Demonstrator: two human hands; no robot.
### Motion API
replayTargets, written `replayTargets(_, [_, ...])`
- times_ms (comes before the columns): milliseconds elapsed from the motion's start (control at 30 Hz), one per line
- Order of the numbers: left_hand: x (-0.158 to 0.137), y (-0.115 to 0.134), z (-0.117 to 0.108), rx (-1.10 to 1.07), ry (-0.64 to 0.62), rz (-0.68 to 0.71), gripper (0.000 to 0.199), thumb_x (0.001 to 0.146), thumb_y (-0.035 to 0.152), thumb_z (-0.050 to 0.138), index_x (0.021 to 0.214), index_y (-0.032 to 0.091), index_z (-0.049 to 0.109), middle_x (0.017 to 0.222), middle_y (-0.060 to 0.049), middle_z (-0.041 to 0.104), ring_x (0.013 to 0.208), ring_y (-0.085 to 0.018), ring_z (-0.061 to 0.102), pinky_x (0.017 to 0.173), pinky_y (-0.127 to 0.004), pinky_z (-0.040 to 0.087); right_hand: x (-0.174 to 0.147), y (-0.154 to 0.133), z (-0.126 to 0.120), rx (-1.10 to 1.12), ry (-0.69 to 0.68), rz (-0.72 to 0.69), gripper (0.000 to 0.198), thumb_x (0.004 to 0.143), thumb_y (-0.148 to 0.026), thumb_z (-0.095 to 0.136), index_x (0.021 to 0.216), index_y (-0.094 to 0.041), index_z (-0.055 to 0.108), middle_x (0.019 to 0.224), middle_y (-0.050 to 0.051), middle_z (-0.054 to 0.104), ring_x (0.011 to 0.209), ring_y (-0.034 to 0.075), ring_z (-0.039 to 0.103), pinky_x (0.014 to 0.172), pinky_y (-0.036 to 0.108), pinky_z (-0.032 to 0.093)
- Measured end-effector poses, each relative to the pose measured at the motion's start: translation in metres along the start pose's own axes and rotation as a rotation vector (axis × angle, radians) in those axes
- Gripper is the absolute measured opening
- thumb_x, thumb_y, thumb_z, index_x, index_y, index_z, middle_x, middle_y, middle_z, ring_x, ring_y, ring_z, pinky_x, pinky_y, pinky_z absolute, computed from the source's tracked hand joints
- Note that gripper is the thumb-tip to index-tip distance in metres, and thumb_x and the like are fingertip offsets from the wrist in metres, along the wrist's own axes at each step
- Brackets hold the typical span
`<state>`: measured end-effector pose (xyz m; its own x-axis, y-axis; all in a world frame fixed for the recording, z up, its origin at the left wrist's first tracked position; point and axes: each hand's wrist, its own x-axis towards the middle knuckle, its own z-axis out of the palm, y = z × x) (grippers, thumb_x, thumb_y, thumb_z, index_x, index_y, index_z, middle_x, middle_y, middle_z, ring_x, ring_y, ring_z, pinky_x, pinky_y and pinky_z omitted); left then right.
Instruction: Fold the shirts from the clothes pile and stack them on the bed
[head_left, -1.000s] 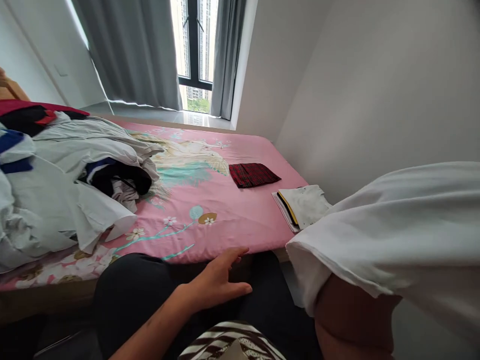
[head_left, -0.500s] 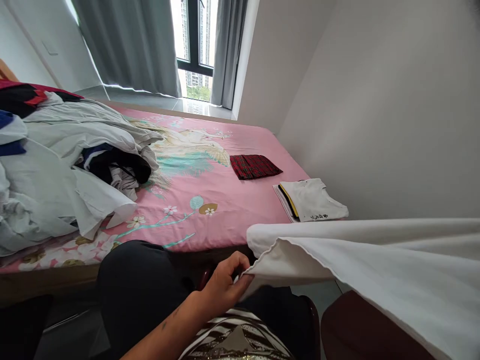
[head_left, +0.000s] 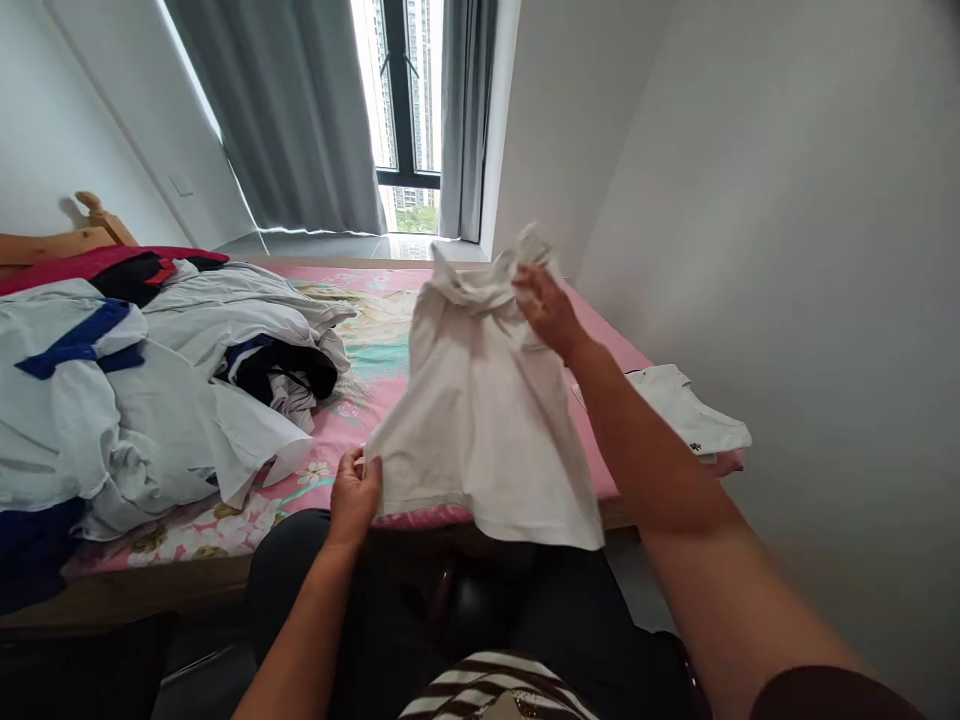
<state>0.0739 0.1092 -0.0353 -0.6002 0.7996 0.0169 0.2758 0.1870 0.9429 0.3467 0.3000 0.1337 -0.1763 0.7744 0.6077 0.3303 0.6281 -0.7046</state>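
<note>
A white shirt [head_left: 487, 430] is stretched out in front of me over the near edge of the bed. My left hand [head_left: 356, 497] pinches its lower left corner at the hem. Farther out, my right hand [head_left: 549, 310] is closed on the bunched upper right part, slightly blurred. The shirt's top edge is crumpled, and its lower right corner hangs loose above my lap. Just right of the shirt lies a stack of folded T-shirts [head_left: 679, 405], white on top and partly covered by my right forearm.
A large heap of loose clothes [head_left: 172, 400], mostly white with some blue and black, covers the left of the bed. The pink flowered bedsheet [head_left: 382, 395] shows between heap and shirt. A wall [head_left: 810, 300] bounds the right side; grey curtains [head_left: 285, 120] hang at the back.
The white shirt has swung from the right to in front of me, over the bed edge. My right hand has come into view on its upper part. The folded plaid cloth is now hidden.
</note>
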Motion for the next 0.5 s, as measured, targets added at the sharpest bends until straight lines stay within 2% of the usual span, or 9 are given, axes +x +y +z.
replayTargets(33, [0.010, -0.014, -0.007, 0.062, 0.012, -0.034, 0.040, 0.075, 0.034, 0.055, 0.112, 0.019, 0.050, 0.080, -0.001, 0.060, 0.069, -0.016, 0.058, 0.061, -0.025, 0.046, -0.009, 0.018, 0.005, -0.036, -0.072, -0.033, 0.055, 0.087, -0.042, 0.030, 0.108, 0.004, 0.054, 0.110, 0.011, 0.058, 0.104, 0.015, 0.055, 0.092, 0.035, 0.039])
replayTargets(100, [0.019, -0.039, -0.018, 0.178, 0.022, -0.033, 0.049, 0.073, 0.027, 0.054, 0.121, 0.019, 0.048, 0.091, -0.005, 0.061, 0.078, -0.017, 0.060, 0.071, -0.029, 0.049, -0.054, 0.063, 0.015, -0.113, -0.168, 0.010, 0.045, 0.081, -0.042, 0.050, 0.109, -0.007, 0.057, 0.110, 0.010, 0.062, 0.104, 0.019, 0.056, 0.093, 0.039, 0.041])
replayTargets(200, [0.015, -0.061, -0.027, 0.313, 0.052, 0.093, 0.048, 0.073, 0.022, 0.050, 0.122, 0.020, 0.051, 0.110, -0.008, 0.057, 0.097, -0.020, 0.059, 0.086, -0.034, 0.048, -0.164, 0.129, 0.024, -0.214, -0.167, 0.287, 0.043, 0.079, -0.042, 0.056, 0.111, -0.015, 0.057, 0.111, 0.012, 0.062, 0.102, 0.023, 0.058, 0.089, 0.042, 0.046])
replayTargets(267, [0.011, -0.065, -0.027, 0.398, 0.066, 0.211, 0.044, 0.075, 0.022, 0.049, 0.118, 0.020, 0.054, 0.118, -0.009, 0.055, 0.110, -0.023, 0.053, 0.095, -0.038, 0.044, -0.234, 0.156, 0.022, -0.292, -0.131, 0.356, 0.041, 0.079, -0.044, 0.055, 0.110, -0.017, 0.057, 0.108, 0.012, 0.062, 0.101, 0.024, 0.058, 0.089, 0.044, 0.046])
replayTargets(367, [0.004, -0.063, -0.019, 0.483, -0.021, 0.436, 0.033, 0.078, 0.025, 0.051, 0.110, 0.021, 0.059, 0.120, -0.008, 0.056, 0.119, -0.024, 0.048, 0.105, -0.042, 0.036, -0.297, 0.161, 0.020, -0.386, -0.097, 0.243, 0.045, 0.079, -0.044, 0.056, 0.116, -0.018, 0.054, 0.116, 0.012, 0.058, 0.112, 0.025, 0.051, 0.100, 0.045, 0.038])
replayTargets(433, [-0.002, -0.060, -0.009, 0.489, -0.164, 0.559, 0.030, 0.080, 0.028, 0.053, 0.108, 0.023, 0.059, 0.120, -0.006, 0.057, 0.118, -0.023, 0.049, 0.105, -0.042, 0.036, -0.311, 0.149, 0.022, -0.430, -0.105, 0.189, 0.054, 0.078, -0.045, 0.058, 0.124, -0.019, 0.048, 0.122, 0.011, 0.055, 0.117, 0.026, 0.047, 0.103, 0.047, 0.034])
replayTargets(500, [-0.010, -0.059, 0.006, 0.498, -0.304, 0.637, 0.032, 0.080, 0.027, 0.054, 0.112, 0.024, 0.059, 0.124, -0.006, 0.055, 0.120, -0.023, 0.048, 0.104, -0.042, 0.038, -0.311, 0.135, 0.028, -0.471, -0.146, 0.177, 0.060, 0.078, -0.044, 0.058, 0.131, -0.020, 0.042, 0.126, 0.011, 0.053, 0.119, 0.026, 0.045, 0.106, 0.049, 0.027])
